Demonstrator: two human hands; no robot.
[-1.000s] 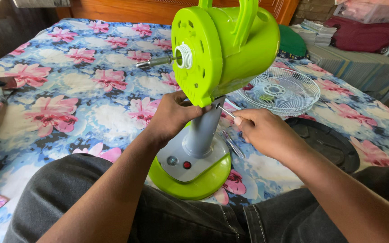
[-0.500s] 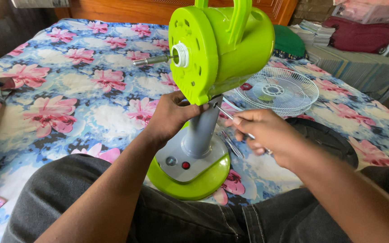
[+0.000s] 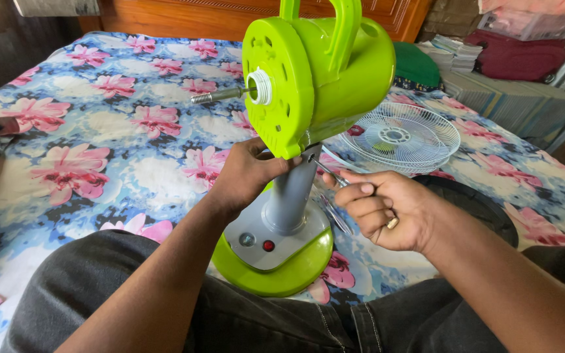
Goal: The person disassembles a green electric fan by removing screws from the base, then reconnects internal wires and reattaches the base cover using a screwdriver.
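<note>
While a person's left hand [image 3: 246, 176] clamps the grey neck of a lime-green table fan [image 3: 308, 85] standing upright on the flowered bedspread [image 3: 67, 150], the right hand [image 3: 380, 209] pinches a screwdriver [image 3: 328, 171], tip toward 10 o'clock, apparently working a screw under the motor housing; keeping the tip seated matters next. The motor shaft [image 3: 220, 96] points to 9 o'clock.

Bare forearms, no sleeves; a ring [image 3: 393, 223] on one right finger; dark grey trousers [image 3: 230, 320].
</note>
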